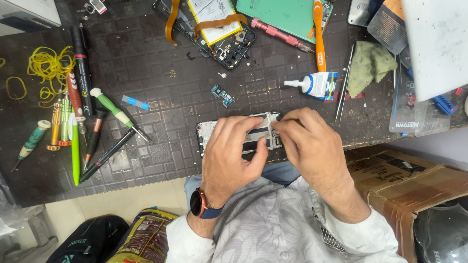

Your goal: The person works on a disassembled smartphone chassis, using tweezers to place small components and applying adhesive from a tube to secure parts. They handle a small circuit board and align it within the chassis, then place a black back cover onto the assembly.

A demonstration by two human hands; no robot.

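**Two hands on a white phone frame**

A white phone frame (214, 130) is kept flat on the dark bench (161, 107), just at its near edge. It is pinned down by the left hand (229, 153) so that it does not slide; the fingers of that hand are spread over the frame, with the thumb pressed on its near side. The right hand (312, 146) is laid on the frame's right end. Its fingers are pressed together around a small part of the top edge, but what is pinched there cannot be told.

Just beyond the fingers, one little blue circuit piece (223, 95) is left loose on the bench. One glue bottle (316, 84) is laid on its side beyond the right hand, its tip turned away from the work. One opened phone (214, 29) is set farther off, beyond both hands. Well away to the left of the left hand, one green-handled screwdriver (116, 111) is seen among other tools, and one bunch of yellow rubber bands (45, 67).
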